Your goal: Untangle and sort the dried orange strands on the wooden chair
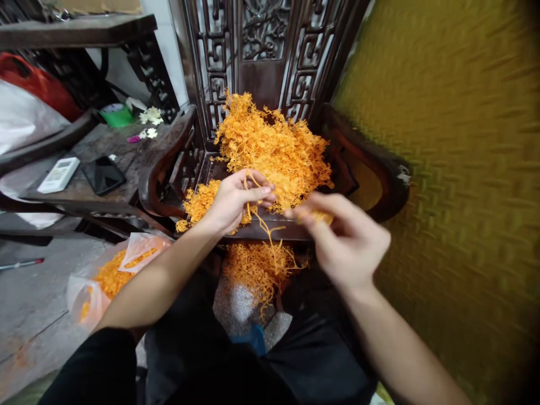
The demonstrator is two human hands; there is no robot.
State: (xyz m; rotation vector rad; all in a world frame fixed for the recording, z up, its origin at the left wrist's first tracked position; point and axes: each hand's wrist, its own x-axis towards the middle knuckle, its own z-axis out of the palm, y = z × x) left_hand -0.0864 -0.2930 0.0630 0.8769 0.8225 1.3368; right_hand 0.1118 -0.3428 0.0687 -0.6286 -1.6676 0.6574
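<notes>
My left hand [236,202] is closed on a thin orange stem [265,225], which loops over the fingers and trails below them. My right hand [350,236] is motion-blurred, its fingers closed around a small orange clump [318,216]. Both hands are above the front of a dark carved wooden chair seat. Behind them, a large heap of orange, flower-like sprigs [274,138] leans against the chair back. A smaller orange heap [200,199] lies on the seat beside my left wrist. Below the seat edge is a tangle of thin orange stems [257,267].
At left, a wooden bench [139,149] bears a phone [103,174], a white box-like device [59,174], green tape [117,115] and white flowers [151,116]. A plastic bag [90,295] with orange bits stands on the floor. The chair's curved armrests [386,174] flank the seat.
</notes>
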